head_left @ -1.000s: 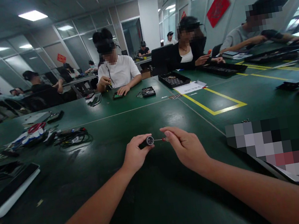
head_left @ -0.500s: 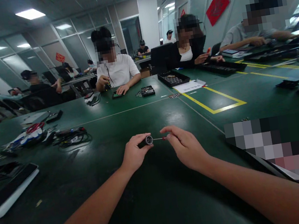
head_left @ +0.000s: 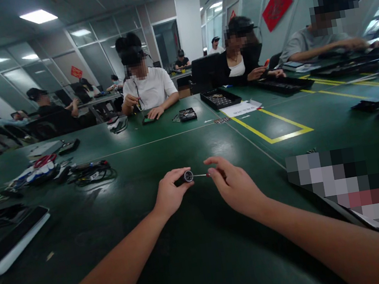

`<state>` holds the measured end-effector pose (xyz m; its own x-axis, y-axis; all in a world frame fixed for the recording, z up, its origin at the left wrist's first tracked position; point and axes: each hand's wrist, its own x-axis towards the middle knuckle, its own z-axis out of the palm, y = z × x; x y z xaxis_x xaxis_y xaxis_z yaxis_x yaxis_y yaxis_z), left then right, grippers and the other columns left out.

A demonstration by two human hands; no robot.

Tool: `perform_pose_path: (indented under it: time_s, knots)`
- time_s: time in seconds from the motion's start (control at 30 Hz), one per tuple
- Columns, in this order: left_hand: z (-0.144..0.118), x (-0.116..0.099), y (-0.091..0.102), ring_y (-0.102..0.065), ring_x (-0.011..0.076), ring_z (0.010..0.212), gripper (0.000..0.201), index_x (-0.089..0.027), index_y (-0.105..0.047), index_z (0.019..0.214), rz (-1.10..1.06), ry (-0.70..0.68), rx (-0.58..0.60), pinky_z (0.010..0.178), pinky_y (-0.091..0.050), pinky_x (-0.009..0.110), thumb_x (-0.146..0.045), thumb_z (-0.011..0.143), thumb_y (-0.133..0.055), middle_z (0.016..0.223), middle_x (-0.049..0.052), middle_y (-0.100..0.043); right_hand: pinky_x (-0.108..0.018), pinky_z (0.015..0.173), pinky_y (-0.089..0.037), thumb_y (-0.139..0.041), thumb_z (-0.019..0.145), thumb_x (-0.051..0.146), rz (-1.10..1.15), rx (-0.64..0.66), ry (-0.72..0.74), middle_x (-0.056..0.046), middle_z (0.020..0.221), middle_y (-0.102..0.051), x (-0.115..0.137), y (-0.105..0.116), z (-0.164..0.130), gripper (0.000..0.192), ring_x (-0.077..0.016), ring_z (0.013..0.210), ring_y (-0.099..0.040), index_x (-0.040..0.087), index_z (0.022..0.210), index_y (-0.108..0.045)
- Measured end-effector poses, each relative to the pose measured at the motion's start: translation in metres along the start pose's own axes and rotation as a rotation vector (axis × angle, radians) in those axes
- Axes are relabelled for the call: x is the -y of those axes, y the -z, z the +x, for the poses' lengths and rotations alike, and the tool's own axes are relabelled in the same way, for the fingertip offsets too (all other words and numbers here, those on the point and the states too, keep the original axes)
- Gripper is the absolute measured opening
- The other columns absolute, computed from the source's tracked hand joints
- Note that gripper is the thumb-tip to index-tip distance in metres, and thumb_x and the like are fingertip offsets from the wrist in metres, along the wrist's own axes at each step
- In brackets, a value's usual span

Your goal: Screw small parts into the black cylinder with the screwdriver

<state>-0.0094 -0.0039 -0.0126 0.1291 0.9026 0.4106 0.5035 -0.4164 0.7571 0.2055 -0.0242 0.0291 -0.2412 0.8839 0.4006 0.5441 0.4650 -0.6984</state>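
Head view: a dark cylinder [head_left: 187, 177], its open, ringed end turned toward the camera, was held over the bench [head_left: 195, 266] just left of the frame's centre. Judged by appearance, it was light, stiff and smooth, liable to roll between fingertips; the side wall behind the ring seemed the soundest hold. A thin tool [head_left: 200, 175], with a metallic shaft and a red part near the fingers, reached toward its right edge; whether the tip touched could not be told. The shaft looked rigid but slender, best governed from its thicker end. Of the hands, the left hand [head_left: 170, 192] was closed on the cylinder, thumb below, fingers above; the right hand [head_left: 236, 183] pinched the tool, one finger raised clear. Both forearms converged from the lower corners. A cable bundle [head_left: 93, 173] lay at mid-left.
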Motion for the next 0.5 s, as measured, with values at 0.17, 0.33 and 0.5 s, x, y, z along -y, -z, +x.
perform_pose_path:
  time_s: [0.17,0.33,0.5]
  knots:
    - [-0.0001,0.0026,0.0,-0.063,0.0248,0.115,0.039,-0.027,-0.073,0.118,-0.002,-0.004,-0.003,0.108,-0.044,0.046,-0.015,0.081,-0.078,0.119,0.005,-0.07,-0.033,0.068,-0.047,-0.049,0.096,0.026,0.026,0.008,0.022,-0.001,0.079,-0.064,-0.001,0.0008,0.0011,0.025,-0.0195,0.072,-0.063,0.02,0.119,-0.057]
    - [-0.0003,0.003,0.0002,-0.063,0.0243,0.114,0.04,-0.027,-0.073,0.117,0.0,-0.004,-0.011,0.108,-0.045,0.045,-0.014,0.08,-0.079,0.119,0.005,-0.071,-0.032,0.064,-0.044,-0.042,0.102,0.04,0.033,0.048,-0.086,-0.003,0.079,-0.068,0.0,0.0031,0.0054,0.03,-0.0201,0.069,-0.064,0.021,0.114,-0.061]
    - [0.0005,0.0014,-0.0001,-0.063,0.0241,0.113,0.04,-0.026,-0.073,0.116,0.015,-0.009,0.008,0.107,-0.045,0.045,-0.011,0.079,-0.079,0.117,0.005,-0.071,-0.032,0.063,-0.043,-0.039,0.101,0.032,0.012,0.016,-0.094,-0.003,0.079,-0.069,-0.0004,0.0023,0.0048,0.028,-0.0197,0.067,-0.063,0.021,0.119,-0.058]
